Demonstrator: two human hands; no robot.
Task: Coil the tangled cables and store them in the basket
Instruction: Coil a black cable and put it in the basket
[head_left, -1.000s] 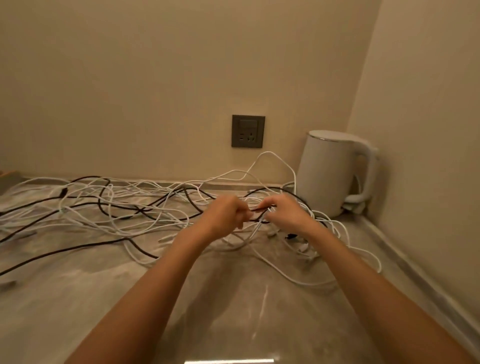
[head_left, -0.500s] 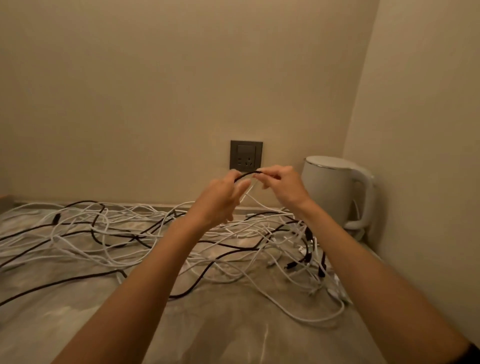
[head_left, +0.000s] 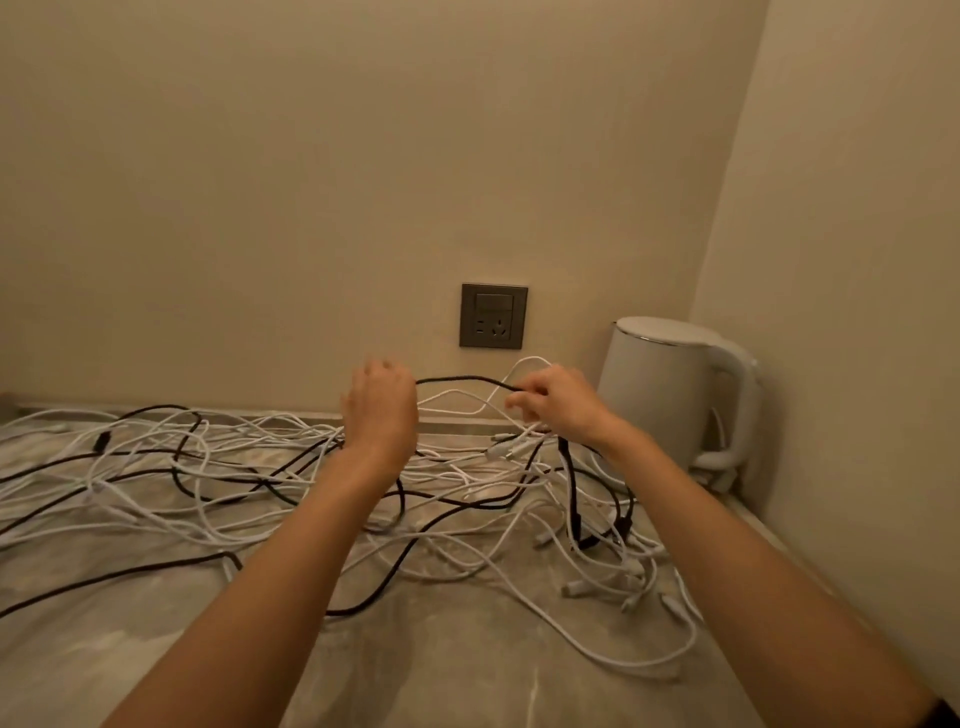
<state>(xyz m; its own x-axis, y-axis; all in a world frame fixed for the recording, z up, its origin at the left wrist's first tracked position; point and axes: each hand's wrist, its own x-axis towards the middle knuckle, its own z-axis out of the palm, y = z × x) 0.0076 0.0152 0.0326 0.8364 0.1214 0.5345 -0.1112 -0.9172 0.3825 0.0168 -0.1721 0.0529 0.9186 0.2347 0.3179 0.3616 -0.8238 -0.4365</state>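
A tangle of white and black cables (head_left: 483, 480) lies loose on the marble surface (head_left: 441, 665). It spreads from the left edge, along the back edge under the wall (head_left: 311, 182), and across to the right side near the back right corner. At the far left the strands run off the edge of the view, and one black strand crosses the front left part alone.

The left hand (head_left: 382, 410) is raised over the middle of the tangle with its back to the camera. Its fingers point away and are blurred, so I cannot tell whether they are apart or closed on anything. A black cable (head_left: 467, 378) comes out from the hand's right side and arches through the air.

Above that arch a dark socket (head_left: 493, 316) sits in the wall.

The right hand (head_left: 563, 402) is lifted at the same height. Its fingers are curled, and the thumb and fingertips pinch the other end of the arch. A white loop (head_left: 532, 358) rises just behind this hand, and more white strands bunch under its palm. Below the wrist, black strands hang down to the surface among several white plugs (head_left: 576, 587).

A white kettle (head_left: 660, 395) stands upright in the back right corner, beside the tangle.
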